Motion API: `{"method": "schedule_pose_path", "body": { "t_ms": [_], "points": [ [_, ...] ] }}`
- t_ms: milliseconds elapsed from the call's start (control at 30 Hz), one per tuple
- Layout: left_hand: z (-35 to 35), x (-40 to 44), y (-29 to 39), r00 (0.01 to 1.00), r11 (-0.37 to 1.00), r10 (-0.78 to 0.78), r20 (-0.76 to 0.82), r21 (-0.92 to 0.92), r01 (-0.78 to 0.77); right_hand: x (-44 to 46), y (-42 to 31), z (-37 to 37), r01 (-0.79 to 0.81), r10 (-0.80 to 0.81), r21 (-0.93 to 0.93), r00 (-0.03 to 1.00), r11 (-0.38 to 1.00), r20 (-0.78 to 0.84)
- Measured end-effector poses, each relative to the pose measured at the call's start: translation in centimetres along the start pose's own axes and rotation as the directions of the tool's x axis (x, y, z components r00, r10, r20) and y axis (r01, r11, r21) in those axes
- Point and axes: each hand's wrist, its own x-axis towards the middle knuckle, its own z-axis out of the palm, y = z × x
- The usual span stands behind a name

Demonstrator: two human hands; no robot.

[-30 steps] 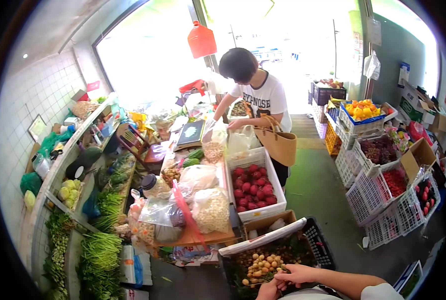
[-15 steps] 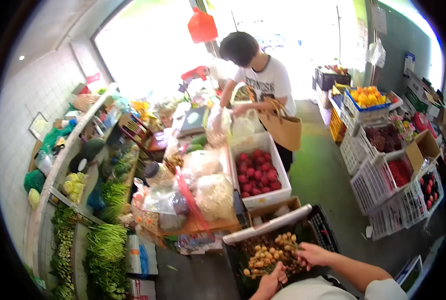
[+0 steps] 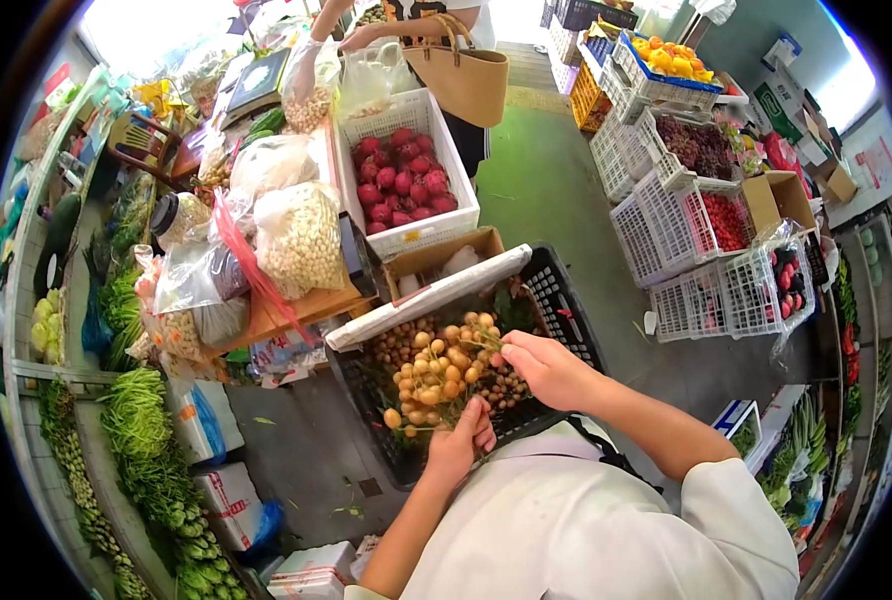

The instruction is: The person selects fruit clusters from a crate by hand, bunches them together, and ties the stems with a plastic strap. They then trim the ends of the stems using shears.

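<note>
Both hands (image 3: 544, 370) gripping a longan-like fruit bunch (image 3: 434, 372), above a black crate (image 3: 569, 308); all higher in view than before

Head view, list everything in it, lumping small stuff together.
Crate: one, black, lower centre
Fruit bunch: one, tan, over crate
Box: one, white, beyond crate
Red fruit: many, red, in box
Table: one, brown, left
Filled bags: several, mostly clear, on table
Other person: one, white top, top centre
Handbag: one, tan, beside other person
Stacked crates: several, mostly white, right
Orange fruit: many, orange, upper right
Greens: many, green, mainly left
Cartons: several, white, lower left
Shirt: one, white, bottom
Left hand: one, bare, holding bunch
Right hand: one, bare, holding bunch
</note>
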Motion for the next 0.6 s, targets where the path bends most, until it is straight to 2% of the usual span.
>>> {"method": "schedule_pose_path", "body": {
  "t_ms": [67, 133, 233, 333, 500, 533, 600],
  "points": [
    [-0.2, 0.3, -0.2, 1.0, 0.999, -0.007, 0.014, -0.041, 0.008, -0.1, -0.8, 0.8, 0.161, -0.174, -0.183, 0.983, 0.97, -0.056],
    [0.0, 0.3, -0.2, 0.999, 0.996, -0.032, 0.041, -0.085, 0.035, -0.6, -2.8, 1.5, 0.109, -0.114, -0.193, 0.993, 0.975, -0.014],
    [0.6, 0.1, 0.2, 0.999, 0.995, -0.046, 0.025, -0.085, 0.048, -0.8, -2.5, 3.1, 0.39, -0.456, -0.412, 0.887, 0.824, -0.072],
    [0.5, -0.3, 0.3, 0.995, 0.99, -0.094, -0.017, -0.109, 0.091, -1.5, -3.0, 3.5, 0.401, -0.424, -0.422, 0.905, 0.813, 0.043],
    [0.1, -0.7, -0.5, 0.994, 0.973, -0.047, -0.102, -0.23, 0.022, -2.1, -1.5, 4.2, 0.413, -0.436, -0.515, 0.896, 0.751, 0.083],
    [-0.7, -0.5, -1.0, 0.993, 0.973, -0.051, -0.105, -0.231, 0.025, -2.3, -1.8, 4.1, 0.442, -0.445, -0.557, 0.885, 0.704, 0.139],
    [-2.2, 0.0, -1.8, 0.985, 0.907, 0.062, 0.159, -0.421, 0.011, -2.6, -1.7, 4.3, 0.466, -0.447, -0.591, 0.874, 0.658, 0.192]
  ]
}}
